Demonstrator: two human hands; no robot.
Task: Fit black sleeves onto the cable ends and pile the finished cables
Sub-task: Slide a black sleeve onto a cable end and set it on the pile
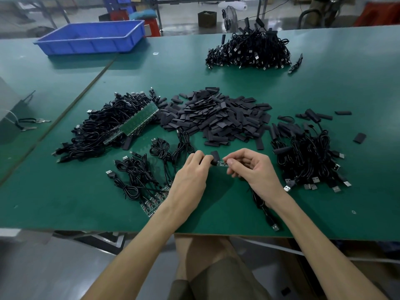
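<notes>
I see the left hand (190, 176) pinching a black sleeve (215, 156) and the right hand (253, 169) pinching the board (221, 163). The sleeve heap (216, 118) is just behind, with cable piles (104, 128) on both its sides.

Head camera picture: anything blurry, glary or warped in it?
Head view: background floor hazy, with glare streaks; wide-angle stretch splays the forearms; soft shadow on the table under the left hand, which pinches a sleeve, and right hand, pinching the cable end; sleeve pile sharp.
</notes>
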